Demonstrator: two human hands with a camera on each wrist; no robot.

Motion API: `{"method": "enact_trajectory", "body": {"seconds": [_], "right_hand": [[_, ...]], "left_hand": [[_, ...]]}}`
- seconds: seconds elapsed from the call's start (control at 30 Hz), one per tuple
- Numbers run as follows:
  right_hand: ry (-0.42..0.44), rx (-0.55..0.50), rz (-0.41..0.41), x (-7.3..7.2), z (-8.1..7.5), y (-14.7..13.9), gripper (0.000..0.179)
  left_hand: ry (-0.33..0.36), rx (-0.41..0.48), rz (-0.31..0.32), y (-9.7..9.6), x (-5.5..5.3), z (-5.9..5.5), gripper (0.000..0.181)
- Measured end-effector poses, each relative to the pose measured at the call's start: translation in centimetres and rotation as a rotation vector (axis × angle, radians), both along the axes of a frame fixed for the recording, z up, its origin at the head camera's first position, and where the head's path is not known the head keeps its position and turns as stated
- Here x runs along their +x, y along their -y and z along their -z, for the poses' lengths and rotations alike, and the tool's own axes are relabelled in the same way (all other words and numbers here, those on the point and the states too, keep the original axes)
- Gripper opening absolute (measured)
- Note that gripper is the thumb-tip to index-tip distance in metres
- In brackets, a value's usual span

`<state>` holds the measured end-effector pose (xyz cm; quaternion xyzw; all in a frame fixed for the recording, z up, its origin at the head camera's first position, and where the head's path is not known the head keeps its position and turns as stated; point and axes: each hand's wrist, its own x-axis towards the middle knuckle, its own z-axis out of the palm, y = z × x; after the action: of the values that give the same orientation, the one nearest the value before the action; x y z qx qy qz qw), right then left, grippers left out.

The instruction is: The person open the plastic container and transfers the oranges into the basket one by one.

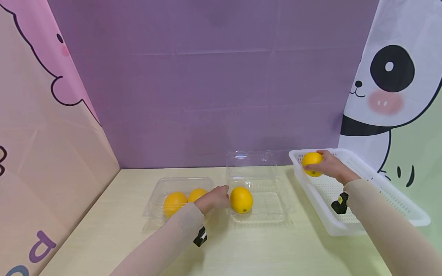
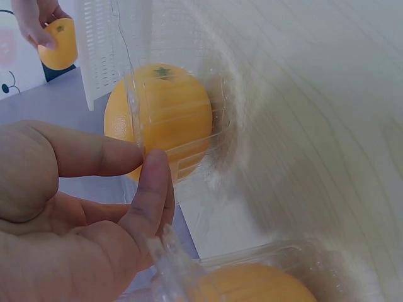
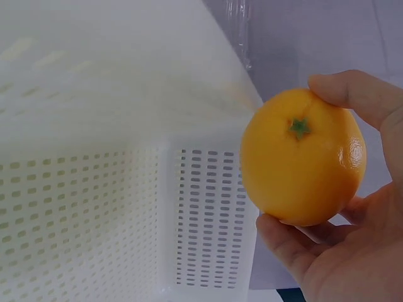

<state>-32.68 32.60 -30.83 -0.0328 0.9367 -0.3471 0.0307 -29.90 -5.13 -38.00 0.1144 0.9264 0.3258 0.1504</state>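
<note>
My right hand [image 1: 328,165] grips an orange [image 3: 302,157] over the far left corner of the white basket [image 1: 312,199]; its green stem end shows in the right wrist view. My left hand [image 1: 218,197] pinches the left edge of an open clear plastic box [image 1: 269,209] between thumb and finger [image 2: 101,154]. Inside that box, against its left side, rests another orange [image 1: 241,199]. Just left of the hand stands a second clear box [image 1: 157,191], lid down, with two oranges [image 1: 175,204] visible in it; the left forearm partly covers it.
The perforated basket stands slanted on the right of the pale wooden table [image 1: 114,222]. The open box's raised lid [image 1: 252,163] leans near the purple backdrop [image 1: 207,96]. Printed cartoon sheets hang on both sides.
</note>
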Motion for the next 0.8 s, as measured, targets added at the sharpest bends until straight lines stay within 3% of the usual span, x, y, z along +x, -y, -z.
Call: {"method": "enact_trajectory", "body": {"seconds": [0.6, 0.8], "right_hand": [[0.042, -0.002, -0.005, -0.6, 1.2, -1.1, 0.085], [0.08, -0.017, 0.023, -0.9, 0.9, -1.4, 0.097]], "left_hand": [[0.01, 0.016, -0.004, 0.1, 0.3, -0.3, 0.065], [0.015, 0.013, -0.004, 0.1, 0.3, -0.3, 0.065]]}}
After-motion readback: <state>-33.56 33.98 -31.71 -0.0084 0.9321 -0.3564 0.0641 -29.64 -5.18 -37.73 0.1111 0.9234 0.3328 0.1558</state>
